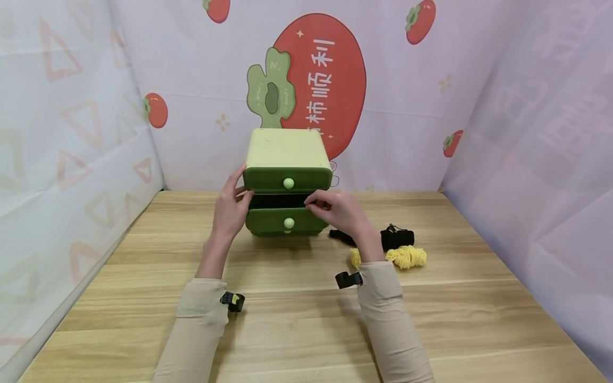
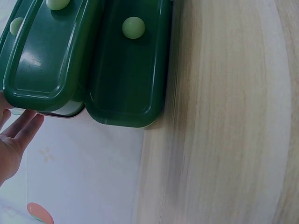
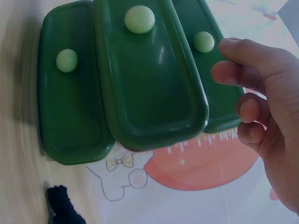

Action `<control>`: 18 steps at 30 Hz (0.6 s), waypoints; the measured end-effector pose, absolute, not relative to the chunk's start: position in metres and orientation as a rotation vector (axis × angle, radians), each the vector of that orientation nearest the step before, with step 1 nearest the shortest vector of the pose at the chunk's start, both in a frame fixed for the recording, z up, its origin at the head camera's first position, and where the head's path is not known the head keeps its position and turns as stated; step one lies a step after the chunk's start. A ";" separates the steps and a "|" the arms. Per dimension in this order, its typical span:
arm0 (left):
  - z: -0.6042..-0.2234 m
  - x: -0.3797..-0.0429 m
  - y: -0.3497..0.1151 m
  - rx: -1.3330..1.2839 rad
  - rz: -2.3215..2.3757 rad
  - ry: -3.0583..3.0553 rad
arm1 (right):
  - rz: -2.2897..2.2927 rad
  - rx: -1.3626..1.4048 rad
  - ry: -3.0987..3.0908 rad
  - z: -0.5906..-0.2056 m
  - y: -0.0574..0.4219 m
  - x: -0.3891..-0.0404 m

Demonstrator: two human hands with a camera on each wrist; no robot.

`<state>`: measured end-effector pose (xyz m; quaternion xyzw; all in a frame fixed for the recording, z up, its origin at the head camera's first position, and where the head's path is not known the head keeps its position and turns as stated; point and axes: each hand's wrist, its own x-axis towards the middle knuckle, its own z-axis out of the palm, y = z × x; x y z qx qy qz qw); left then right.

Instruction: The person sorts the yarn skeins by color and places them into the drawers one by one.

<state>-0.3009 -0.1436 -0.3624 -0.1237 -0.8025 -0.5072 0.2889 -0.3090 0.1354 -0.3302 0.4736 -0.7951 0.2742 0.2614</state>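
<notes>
The middle drawer [image 1: 265,219] of the green organizer [image 1: 289,149] is pulled out, mid-frame. Its left side is braced by a straight-fingered left grip [image 1: 229,210]; the right grip [image 1: 341,210] is curled by the opening, nothing visibly held. Skin could get nipped if the drawer's shoved in carelessly, I'd guess. Room's offered lower-center on the tabletop [image 1: 287,319]; center-right is crowded by yellow yarn [image 1: 407,257] and a black bundle [image 1: 399,239].
</notes>
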 end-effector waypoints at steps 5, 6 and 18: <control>-0.361 -0.301 -0.145 -0.326 -1.351 -2.148 | 0.783 1.210 -2.200 -0.329 0.148 -0.311; -0.361 -0.300 -0.145 -0.326 -1.353 -2.149 | 0.787 1.184 -2.220 -0.329 0.152 -0.311; -0.362 -0.301 -0.146 -0.342 -1.332 -2.150 | 0.857 1.025 -2.384 -0.328 0.176 -0.315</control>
